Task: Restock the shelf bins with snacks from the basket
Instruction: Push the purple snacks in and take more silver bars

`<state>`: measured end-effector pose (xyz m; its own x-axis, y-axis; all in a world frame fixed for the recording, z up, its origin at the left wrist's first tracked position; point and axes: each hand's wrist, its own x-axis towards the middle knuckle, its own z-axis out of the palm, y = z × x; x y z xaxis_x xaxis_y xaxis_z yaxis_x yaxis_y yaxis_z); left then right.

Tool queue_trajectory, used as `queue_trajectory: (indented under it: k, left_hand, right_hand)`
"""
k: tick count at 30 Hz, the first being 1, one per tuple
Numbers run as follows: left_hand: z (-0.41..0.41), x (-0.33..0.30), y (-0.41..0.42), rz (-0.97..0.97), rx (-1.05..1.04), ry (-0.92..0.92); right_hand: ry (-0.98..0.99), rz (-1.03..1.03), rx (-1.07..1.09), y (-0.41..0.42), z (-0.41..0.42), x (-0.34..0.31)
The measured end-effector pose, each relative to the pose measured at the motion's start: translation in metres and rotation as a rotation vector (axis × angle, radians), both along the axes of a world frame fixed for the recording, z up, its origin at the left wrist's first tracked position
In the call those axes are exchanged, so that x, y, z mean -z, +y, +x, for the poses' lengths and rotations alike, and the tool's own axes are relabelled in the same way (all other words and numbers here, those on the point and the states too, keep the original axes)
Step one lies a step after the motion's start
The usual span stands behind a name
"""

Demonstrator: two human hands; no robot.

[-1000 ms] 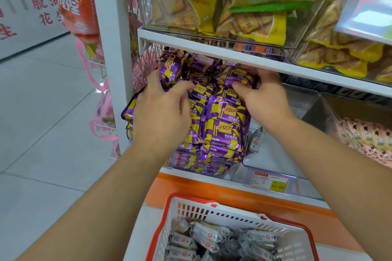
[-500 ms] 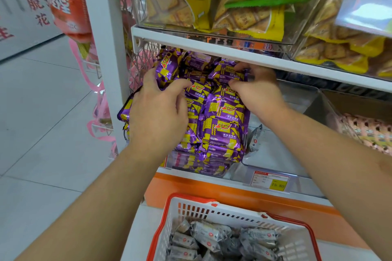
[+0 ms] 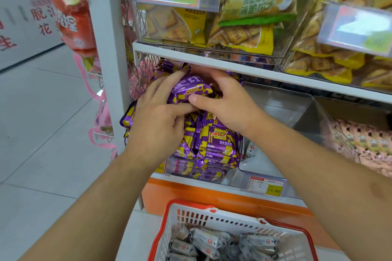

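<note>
Hands meet over the heaped purple snack packs [image 3: 214, 140] in the clear shelf bin [image 3: 273, 167], in the single head view. The left hand [image 3: 157, 121] and the right hand [image 3: 224, 101] together grasp one purple packet [image 3: 188, 91] at the top of the heap: left fingers reach over its far left end, left thumb lies along its near edge, right thumb presses its near right corner, and right fingers curl over its far side. More purple packs lie directly below and toward the viewer from the grip, spilling past the left wrist. Below both forearms sits the red-and-white basket [image 3: 197, 216], with grey-wrapped snacks [image 3: 203, 239] inside; its near part is cut off by the frame edge. Above the grip, the white shelf edge [image 3: 265, 72] hides the right fingertips and the back of the bin. Right of the grip, the same bin's floor shows bare. Print on the price tag [image 3: 266, 186] is mostly too small to read.
</note>
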<state>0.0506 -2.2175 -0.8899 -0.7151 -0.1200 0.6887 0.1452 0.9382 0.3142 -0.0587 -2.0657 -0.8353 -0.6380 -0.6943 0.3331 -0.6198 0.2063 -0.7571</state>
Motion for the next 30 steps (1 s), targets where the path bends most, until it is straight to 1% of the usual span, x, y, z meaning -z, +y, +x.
queue_trajectory:
  k: [5,9,13,17,23,26,30]
  left_hand:
    - [-0.001,0.003,0.000,0.055,0.015,0.002]
    - [0.002,0.005,0.006,0.181,-0.071,-0.025]
    - [0.002,0.003,0.013,0.194,-0.161,-0.024]
    - [0.002,0.002,0.017,0.211,-0.222,-0.018]
    - [0.001,0.001,0.017,0.205,-0.239,-0.020]
    - [0.001,0.001,0.017,0.192,-0.251,-0.023]
    - [0.000,0.002,0.016,0.183,-0.270,-0.019]
  right_hand:
    - [0.012,-0.031,0.095,-0.002,0.001,0.004]
    - [-0.121,-0.155,0.198,0.002,0.002,0.006]
    - [-0.219,-0.300,0.253,0.011,0.005,0.010]
    - [-0.180,-0.270,0.297,0.020,0.009,0.014]
    - [-0.026,-0.249,0.258,0.022,0.019,0.016]
    - [0.071,-0.193,0.238,0.020,0.019,0.019]
    - [0.167,-0.070,0.270,0.013,0.014,0.023]
